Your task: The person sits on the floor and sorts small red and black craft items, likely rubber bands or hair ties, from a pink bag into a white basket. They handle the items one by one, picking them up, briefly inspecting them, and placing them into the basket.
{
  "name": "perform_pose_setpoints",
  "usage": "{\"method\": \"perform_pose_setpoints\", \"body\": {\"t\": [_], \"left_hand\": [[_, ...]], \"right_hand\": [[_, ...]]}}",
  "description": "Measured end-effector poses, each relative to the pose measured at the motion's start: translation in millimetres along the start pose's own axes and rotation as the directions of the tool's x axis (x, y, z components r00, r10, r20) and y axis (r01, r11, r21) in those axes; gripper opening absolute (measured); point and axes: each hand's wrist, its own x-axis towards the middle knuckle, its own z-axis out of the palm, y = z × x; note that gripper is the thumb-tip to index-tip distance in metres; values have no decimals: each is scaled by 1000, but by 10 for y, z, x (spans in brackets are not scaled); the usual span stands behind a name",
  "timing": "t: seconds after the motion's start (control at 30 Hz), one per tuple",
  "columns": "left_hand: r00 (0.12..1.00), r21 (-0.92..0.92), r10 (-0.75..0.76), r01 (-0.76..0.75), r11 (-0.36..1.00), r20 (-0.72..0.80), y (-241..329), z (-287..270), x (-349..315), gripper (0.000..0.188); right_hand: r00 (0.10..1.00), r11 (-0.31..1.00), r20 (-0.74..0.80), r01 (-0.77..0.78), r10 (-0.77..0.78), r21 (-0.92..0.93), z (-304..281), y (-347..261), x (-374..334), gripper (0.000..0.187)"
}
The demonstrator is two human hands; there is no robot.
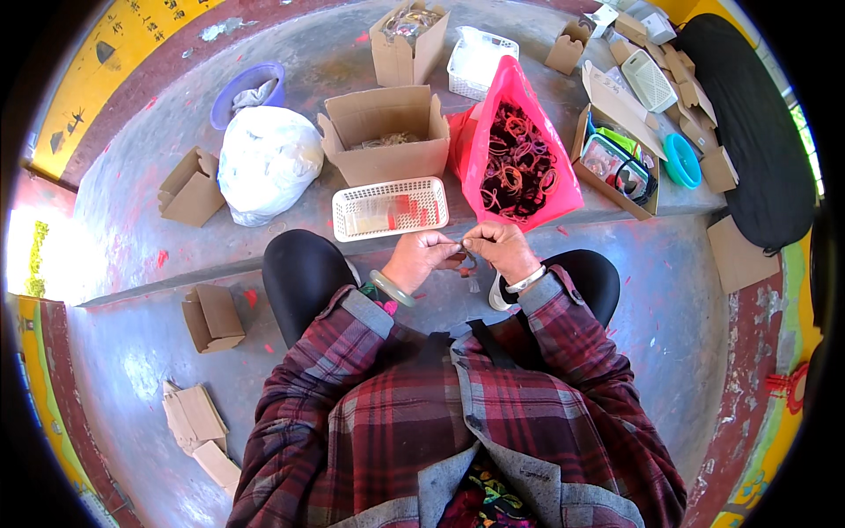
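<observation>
My left hand (pixel 417 262) and my right hand (pixel 505 256) meet in front of me, between my knees. Fingertips of both pinch a small greyish loop, which looks like an elastic hair tie (pixel 471 260); part of it hangs below the fingers. Just beyond my right hand stands an open pink plastic bag (pixel 563 189) full of dark, red and pink hair ties (pixel 521 163). A white perforated basket (pixel 346 220) lies beyond my left hand, with clear and red small pieces inside that I cannot make out.
Behind the basket stands an open cardboard box (pixel 387 165). To its left are a stuffed white plastic bag (pixel 268 163) and a purple basin (pixel 231 94). At right, another box (pixel 638 208) holds mixed items near a turquoise basket (pixel 682 161). The raised ledge (pixel 202 259) crosses before my knees.
</observation>
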Motion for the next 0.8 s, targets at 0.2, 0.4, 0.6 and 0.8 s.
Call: {"method": "perform_pose_setpoints", "body": {"t": [0.2,0.4,0.6,0.8], "left_hand": [[999,-97,-34,34,995,5,39,-6,-6,19],[999,-163,-46,49,985,19,91,7,-19,19],[996,-162,-57,45,986,-73,60,-9,-15,16],[988,-105,-75,61,993,-133,75,3,-38,14]], "right_hand": [[966,950,-62,232,-250,-211,9,140,25,11],[996,993,-85,20,-30,-113,5,-10,-34,10],[991,996,-98,86,-86,-6,18,47,-9,9],[988,998,-155,38,-29,52,32,-3,-19,8]]}}
